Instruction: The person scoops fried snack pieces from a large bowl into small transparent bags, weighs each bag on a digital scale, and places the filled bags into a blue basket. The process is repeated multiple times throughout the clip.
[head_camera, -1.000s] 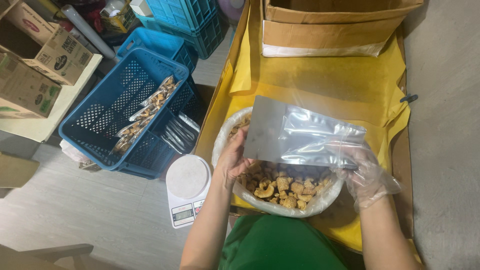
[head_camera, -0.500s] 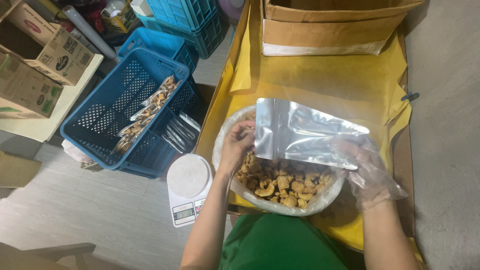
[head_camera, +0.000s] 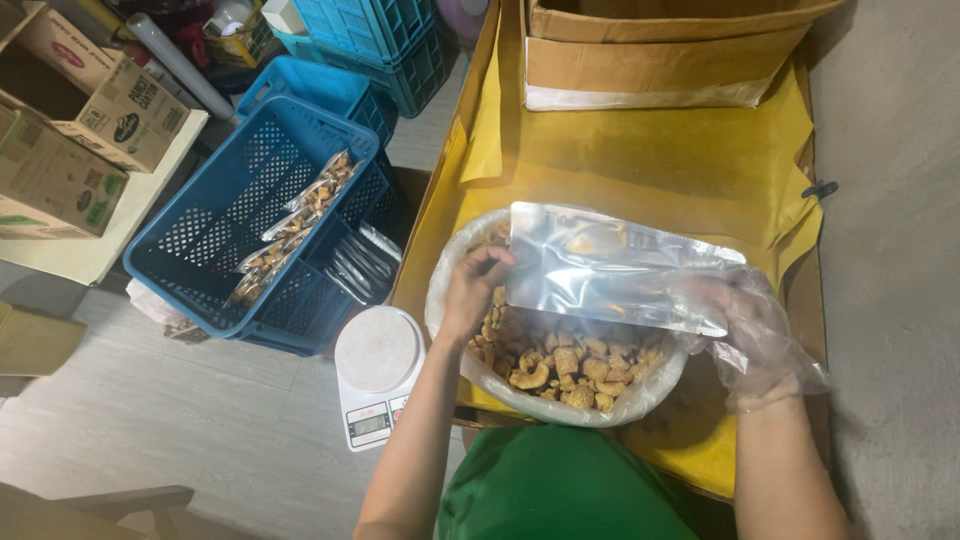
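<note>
I see the left hand (head_camera: 475, 290), bare, pinching the left edge of a clear plastic bag (head_camera: 610, 265) with closed fingers. The right hand (head_camera: 750, 335), in a thin plastic glove, grips the bag's right end. The bag hangs over a bowl (head_camera: 450, 340) of fried snacks (head_camera: 560, 365) on the yellow table (head_camera: 640, 150); a scale (head_camera: 378, 375) stands on the left.

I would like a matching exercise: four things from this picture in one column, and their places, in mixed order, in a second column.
Things:
1. silvery pouch
2. kitchen scale
3. filled snack packets
4. cardboard box

Places:
A. inside the blue crate
B. far end of the yellow table
C. held over the bowl of fried snacks
D. on the floor, left of the bowl

Pairs: 1-C, 2-D, 3-A, 4-B
</note>
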